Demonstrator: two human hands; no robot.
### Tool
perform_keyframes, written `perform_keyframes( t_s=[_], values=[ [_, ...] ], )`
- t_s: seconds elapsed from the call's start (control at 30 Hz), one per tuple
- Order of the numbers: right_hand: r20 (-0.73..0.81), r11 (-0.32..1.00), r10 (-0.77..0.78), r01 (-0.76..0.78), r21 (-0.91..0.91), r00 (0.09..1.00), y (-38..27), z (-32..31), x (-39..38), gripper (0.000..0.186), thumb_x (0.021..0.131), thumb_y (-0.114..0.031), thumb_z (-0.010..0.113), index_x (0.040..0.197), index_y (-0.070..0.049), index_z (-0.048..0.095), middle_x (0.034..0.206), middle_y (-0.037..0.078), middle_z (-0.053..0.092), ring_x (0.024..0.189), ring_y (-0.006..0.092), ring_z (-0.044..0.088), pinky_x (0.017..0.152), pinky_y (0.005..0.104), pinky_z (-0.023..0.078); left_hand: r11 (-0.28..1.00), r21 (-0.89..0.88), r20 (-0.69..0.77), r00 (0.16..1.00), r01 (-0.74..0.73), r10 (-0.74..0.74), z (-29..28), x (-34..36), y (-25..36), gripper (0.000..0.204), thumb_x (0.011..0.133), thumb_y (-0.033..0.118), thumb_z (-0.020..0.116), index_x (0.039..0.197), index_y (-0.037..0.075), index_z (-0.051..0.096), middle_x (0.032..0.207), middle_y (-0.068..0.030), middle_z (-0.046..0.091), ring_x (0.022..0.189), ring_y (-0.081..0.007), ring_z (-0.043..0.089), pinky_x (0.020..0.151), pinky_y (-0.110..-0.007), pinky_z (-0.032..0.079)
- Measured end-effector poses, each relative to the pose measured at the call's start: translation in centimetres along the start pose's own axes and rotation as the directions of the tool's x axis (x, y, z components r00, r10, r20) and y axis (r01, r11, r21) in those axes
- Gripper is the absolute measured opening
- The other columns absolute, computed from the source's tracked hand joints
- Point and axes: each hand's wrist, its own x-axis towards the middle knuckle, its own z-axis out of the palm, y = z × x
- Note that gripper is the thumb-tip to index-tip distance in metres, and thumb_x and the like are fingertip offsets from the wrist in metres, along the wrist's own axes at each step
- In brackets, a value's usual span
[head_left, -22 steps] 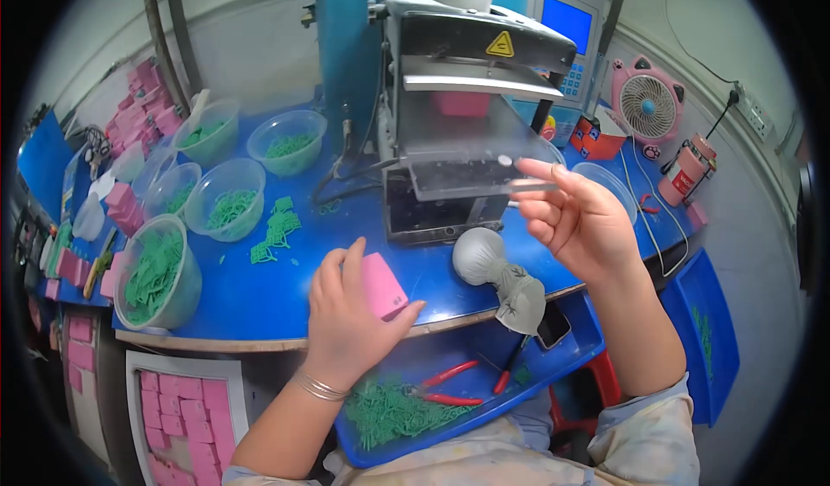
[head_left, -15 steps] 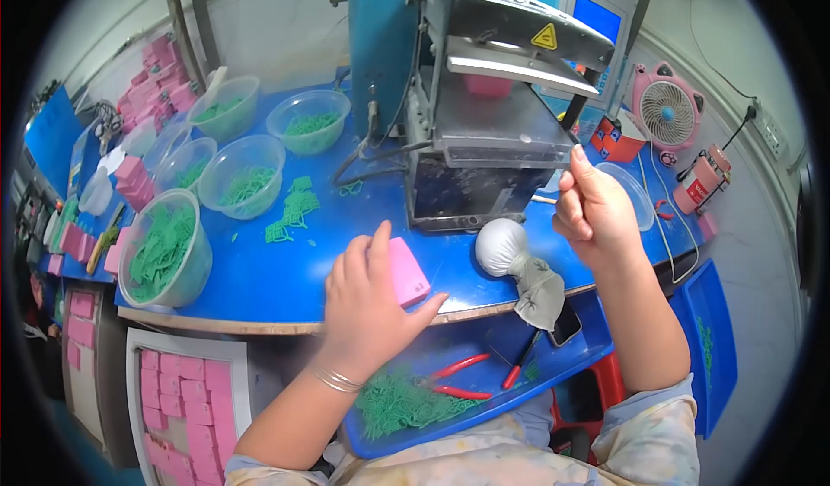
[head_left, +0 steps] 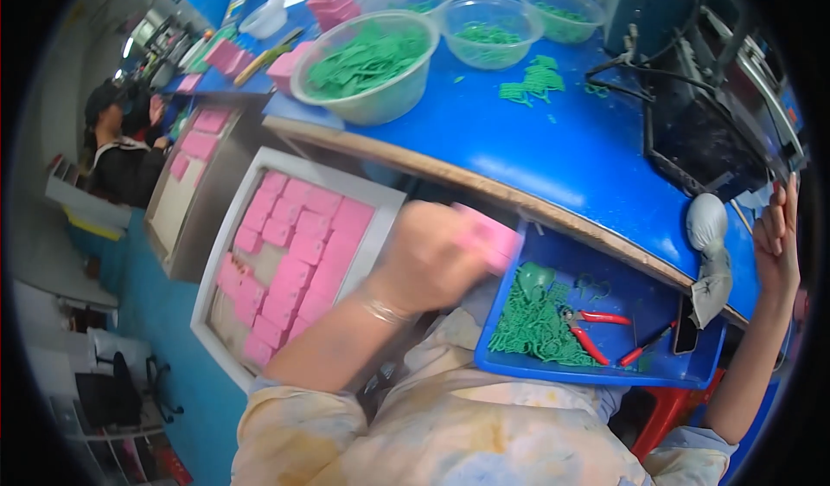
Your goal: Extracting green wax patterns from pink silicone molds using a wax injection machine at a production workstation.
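Note:
A small pink block [head_left: 491, 237] is gripped in my left hand [head_left: 432, 257], which is blurred by motion. The hand is over the gap between a white-framed tray [head_left: 223, 270] of pink blocks and a blue bin [head_left: 488, 335]. At the far right, my right hand [head_left: 776, 239] is raised beside the front corner of the dark press machine [head_left: 700, 123]. One digit of it points up and the other fingers curl; what they close on, if anything, is hidden. A grey cloth-wrapped bulb [head_left: 711, 252] lies on the table just left of this hand.
Clear plastic bowls, one a large tub [head_left: 372, 105], hold green pieces on the blue table [head_left: 571, 157]. The bin holds green netting scraps [head_left: 540, 335], red-handled pliers [head_left: 596, 335] and a phone [head_left: 686, 330]. Another person [head_left: 125, 157] is at the far left.
My left hand has lifted the pink block from the table and carried it left, past the table's edge. My view has turned left toward the white-framed tray. My right hand remains beside the machine.

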Motion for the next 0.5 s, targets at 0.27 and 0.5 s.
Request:
perform_keyframes(
  t_s=[0.27,0.5],
  values=[
    [0.310,1.000,0.000,-0.002,0.004,0.951,-1.5,-5.0,0.3,0.027,0.091,-0.016,0.047,0.107,0.005,0.047,0.060,0.002,0.041,0.040,0.0039,0.029,0.037,0.0183,0.021,0.428,0.621,-0.104,0.610,0.657,-0.785,-13.4,-17.0,-10.5,0.075,0.059,0.018,0.078,0.119,-0.002,0.037,0.113,-0.0223,0.045,0.104,-0.0376,0.045,0.093,-0.042,0.036],
    [0.266,0.991,0.071,-0.098,0.088,0.961,0.0,-2.7,1.6,0.013,0.088,-0.014,0.048,0.085,-0.002,0.050,0.060,0.003,0.038,0.043,0.0087,0.029,0.042,0.0212,0.021,0.136,0.635,-0.034,0.204,0.760,-0.978,-15.1,-25.1,-12.0,0.046,0.071,0.021,0.071,0.106,-0.004,0.055,0.111,-0.0203,0.052,0.104,-0.0337,0.048,0.094,-0.038,0.036]
  ],
)
